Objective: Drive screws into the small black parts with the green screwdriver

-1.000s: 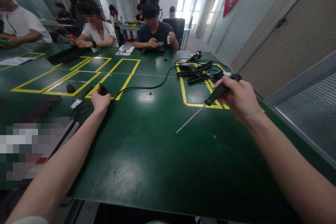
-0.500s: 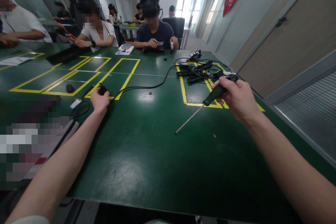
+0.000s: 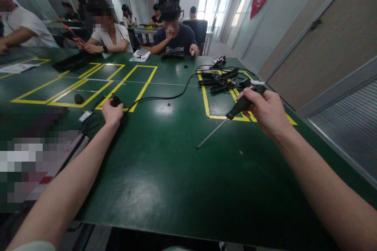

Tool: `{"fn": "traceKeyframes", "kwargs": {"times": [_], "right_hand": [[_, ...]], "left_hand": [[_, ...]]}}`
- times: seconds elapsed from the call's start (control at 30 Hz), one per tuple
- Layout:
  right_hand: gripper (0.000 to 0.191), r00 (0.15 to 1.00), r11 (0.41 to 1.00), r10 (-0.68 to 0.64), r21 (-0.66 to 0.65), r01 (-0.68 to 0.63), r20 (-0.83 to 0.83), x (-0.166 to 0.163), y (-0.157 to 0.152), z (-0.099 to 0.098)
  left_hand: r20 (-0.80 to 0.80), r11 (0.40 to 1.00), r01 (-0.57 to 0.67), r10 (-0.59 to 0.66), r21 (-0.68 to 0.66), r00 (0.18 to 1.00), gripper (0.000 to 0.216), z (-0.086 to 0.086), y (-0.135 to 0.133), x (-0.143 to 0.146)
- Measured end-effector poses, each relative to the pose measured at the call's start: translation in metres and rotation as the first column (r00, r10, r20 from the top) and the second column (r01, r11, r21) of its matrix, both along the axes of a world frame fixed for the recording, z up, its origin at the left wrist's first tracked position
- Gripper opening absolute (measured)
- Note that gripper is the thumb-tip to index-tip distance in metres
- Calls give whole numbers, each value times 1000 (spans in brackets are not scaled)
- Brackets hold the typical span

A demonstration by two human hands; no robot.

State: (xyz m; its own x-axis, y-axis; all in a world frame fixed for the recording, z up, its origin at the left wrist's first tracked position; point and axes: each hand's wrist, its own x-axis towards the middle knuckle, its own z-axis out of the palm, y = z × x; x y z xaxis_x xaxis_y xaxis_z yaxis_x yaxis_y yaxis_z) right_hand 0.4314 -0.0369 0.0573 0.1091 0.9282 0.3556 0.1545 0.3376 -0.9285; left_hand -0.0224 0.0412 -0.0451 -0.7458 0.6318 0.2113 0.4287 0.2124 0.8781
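My right hand (image 3: 263,110) is closed around the dark green and black handle of a screwdriver (image 3: 242,106). Its thin metal shaft slants down to the left, with the tip over the green table (image 3: 176,172). At the left, my left hand (image 3: 112,113) is closed on a small black part (image 3: 117,100), mostly covered by the fingers, so its kind cannot be made out. A black cable (image 3: 159,98) runs from beside this hand across to a heap of black parts (image 3: 219,80) at the back right.
Yellow tape (image 3: 144,66) marks rectangles on the table. A small dark lump (image 3: 78,99) lies left of my left hand, near a looped cable with a white tag (image 3: 85,116). A white device (image 3: 140,55) stands farther back. Several people sit across the table, one in a dark shirt (image 3: 176,43).
My hands and the screwdriver stay almost where they were. Across the table, the person in the dark shirt has raised one hand to the face.
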Motion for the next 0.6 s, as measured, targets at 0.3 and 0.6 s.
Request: {"fn": "traceKeyframes", "kwargs": {"times": [0.3, 0.6], "right_hand": [[52, 999, 1000, 15, 16, -16, 34, 2, 1, -3], [52, 999, 1000, -2, 21, 1, 48, 3, 1, -1]], "left_hand": [[-41, 997, 12, -9, 77, 999, 29, 13, -8, 13], [-43, 770, 623, -624, 139, 781, 42, 20, -37, 85]]}}
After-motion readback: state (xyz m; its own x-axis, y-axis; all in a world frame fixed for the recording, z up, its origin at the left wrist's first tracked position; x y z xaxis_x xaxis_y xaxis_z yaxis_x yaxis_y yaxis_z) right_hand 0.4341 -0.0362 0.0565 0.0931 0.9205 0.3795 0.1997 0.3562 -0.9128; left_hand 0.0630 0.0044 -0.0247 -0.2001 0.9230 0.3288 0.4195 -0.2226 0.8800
